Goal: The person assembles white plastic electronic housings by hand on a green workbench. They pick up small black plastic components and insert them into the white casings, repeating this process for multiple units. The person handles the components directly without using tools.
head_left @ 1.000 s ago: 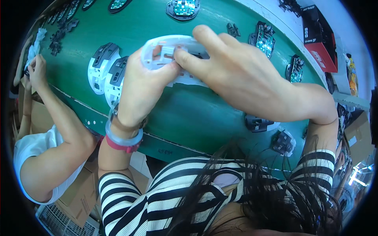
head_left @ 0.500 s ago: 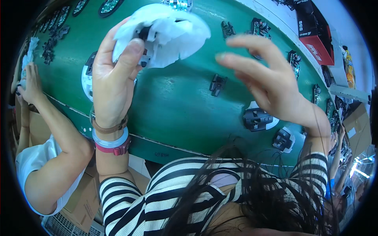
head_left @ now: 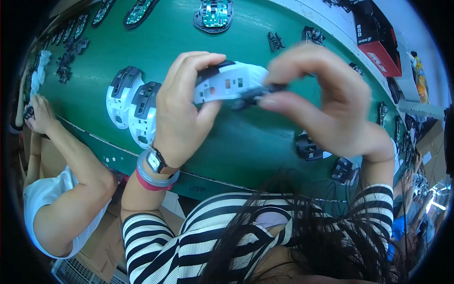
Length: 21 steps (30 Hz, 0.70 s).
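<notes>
My left hand (head_left: 182, 113) grips a white computer-mouse shell (head_left: 229, 84) with a dark top panel, holding it on edge above the green table. The shell's side has several small cutouts. My right hand (head_left: 326, 99), blurred by motion, pinches a small black plastic part (head_left: 250, 97) between thumb and fingertips. That part meets the shell's right end; whether it is seated there I cannot tell. Left of my left hand lie two white-and-grey mouse shells (head_left: 122, 102) (head_left: 145, 120), side by side.
Beyond my hands is a mouse base with a green circuit board (head_left: 213, 16); more bases (head_left: 139, 13) line the far left. Small black parts (head_left: 275, 41) lie farther back. Dark shell pieces (head_left: 344, 170) sit near right. A co-worker's hand (head_left: 41, 113) works at left.
My left hand has come down and right, turning the shell from its hollow inside to its side. My right hand, empty before, has closed on the black part, which lay mid-table.
</notes>
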Motion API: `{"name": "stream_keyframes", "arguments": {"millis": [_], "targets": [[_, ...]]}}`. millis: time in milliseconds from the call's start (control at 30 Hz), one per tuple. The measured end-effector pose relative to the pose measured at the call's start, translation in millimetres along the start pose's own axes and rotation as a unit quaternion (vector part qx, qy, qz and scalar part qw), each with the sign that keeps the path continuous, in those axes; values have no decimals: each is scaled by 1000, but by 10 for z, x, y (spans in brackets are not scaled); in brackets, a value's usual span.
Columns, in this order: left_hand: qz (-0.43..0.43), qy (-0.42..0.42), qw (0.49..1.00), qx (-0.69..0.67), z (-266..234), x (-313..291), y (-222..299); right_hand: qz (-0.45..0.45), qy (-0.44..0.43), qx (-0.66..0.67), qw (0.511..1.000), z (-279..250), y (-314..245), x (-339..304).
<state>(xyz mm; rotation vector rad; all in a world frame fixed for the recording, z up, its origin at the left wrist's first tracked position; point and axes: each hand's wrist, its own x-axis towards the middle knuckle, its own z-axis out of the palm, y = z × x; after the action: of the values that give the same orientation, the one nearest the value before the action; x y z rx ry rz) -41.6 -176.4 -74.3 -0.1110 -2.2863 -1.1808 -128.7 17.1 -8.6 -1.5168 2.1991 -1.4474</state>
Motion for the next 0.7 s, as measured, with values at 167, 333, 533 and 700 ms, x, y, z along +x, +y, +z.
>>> {"name": "stream_keyframes", "arguments": {"millis": [167, 333, 533, 700], "targets": [[29, 20, 999, -12, -6, -32, 16, -127, 41, -170, 976, 193, 154, 142], [67, 21, 998, 2, -48, -38, -1, -92, 18, -138, 986, 207, 185, 113], [58, -34, 997, -35, -103, -7, -74, -52, -29, -92, 994, 162, 273, 69], [-16, 9, 984, -175, -60, -15, -47, 185, -123, 116, 968, 274, 253, 43]]}}
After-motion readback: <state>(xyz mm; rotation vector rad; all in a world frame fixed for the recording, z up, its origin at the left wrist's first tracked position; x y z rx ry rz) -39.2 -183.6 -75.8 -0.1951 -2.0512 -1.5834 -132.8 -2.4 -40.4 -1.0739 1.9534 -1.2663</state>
